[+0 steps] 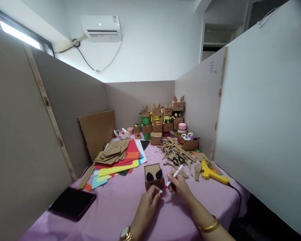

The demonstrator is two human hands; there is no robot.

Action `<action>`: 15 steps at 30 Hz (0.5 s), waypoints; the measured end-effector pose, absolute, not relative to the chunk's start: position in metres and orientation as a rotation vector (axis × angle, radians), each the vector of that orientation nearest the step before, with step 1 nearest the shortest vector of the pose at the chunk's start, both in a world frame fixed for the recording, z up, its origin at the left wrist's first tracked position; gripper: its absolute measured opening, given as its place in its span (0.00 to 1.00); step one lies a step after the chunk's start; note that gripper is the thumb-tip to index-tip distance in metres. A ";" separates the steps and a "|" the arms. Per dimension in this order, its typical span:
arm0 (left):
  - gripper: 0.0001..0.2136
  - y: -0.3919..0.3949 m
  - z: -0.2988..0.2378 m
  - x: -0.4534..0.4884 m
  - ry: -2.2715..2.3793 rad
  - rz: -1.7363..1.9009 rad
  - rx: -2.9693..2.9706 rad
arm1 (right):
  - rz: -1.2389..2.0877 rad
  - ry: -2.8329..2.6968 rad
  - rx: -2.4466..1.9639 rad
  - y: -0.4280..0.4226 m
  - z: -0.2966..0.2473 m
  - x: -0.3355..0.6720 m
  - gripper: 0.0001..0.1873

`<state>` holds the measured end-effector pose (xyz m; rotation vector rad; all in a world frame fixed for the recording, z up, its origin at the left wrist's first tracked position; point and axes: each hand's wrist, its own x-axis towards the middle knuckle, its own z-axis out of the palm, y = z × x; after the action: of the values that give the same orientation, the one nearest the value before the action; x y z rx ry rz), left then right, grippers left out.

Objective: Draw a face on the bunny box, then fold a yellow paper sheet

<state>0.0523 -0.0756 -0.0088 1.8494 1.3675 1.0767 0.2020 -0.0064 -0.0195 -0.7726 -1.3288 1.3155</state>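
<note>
A small cardboard box (153,177) with two black ear shapes lying on top stands on the pink-covered table (115,211), just beyond my hands. My right hand (180,186) is closed round a white marker (175,175) with a red tip end, held slanting down to the left. My left hand (148,201), with a gold watch on the wrist, pinches the red end of the marker near the box's front face; whether it holds a cap there I cannot make out.
Coloured paper sheets (120,164) with cardboard pieces on top lie at left. A black tablet (72,203) sits near left. Cardboard scraps and scissors (177,157) lie beyond, with a yellow glue gun (212,173) at right. Cardboard animal figures (163,117) stand at the back. Partition walls enclose the table.
</note>
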 end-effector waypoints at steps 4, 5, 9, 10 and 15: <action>0.08 -0.076 -0.009 0.052 1.325 1.093 1.821 | 1.325 -1.352 -0.740 -0.007 -0.020 0.201 0.15; 0.08 -0.076 -0.009 0.052 1.319 1.096 1.817 | 1.328 -1.354 -0.734 -0.007 -0.020 0.201 0.15; 0.08 -0.077 -0.008 0.051 1.306 1.113 1.806 | 1.332 -1.355 -0.724 -0.007 -0.021 0.201 0.16; 0.08 -0.077 -0.008 0.051 1.305 1.119 1.802 | 1.332 -1.353 -0.725 -0.007 -0.021 0.201 0.16; 0.07 -0.078 -0.005 0.051 1.282 1.153 1.770 | 1.335 -1.350 -0.723 -0.009 -0.019 0.201 0.16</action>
<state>0.0513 -0.0776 -0.0049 1.7697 1.2824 1.1530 0.2012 -0.0087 -0.0188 -0.7227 -1.3501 1.3353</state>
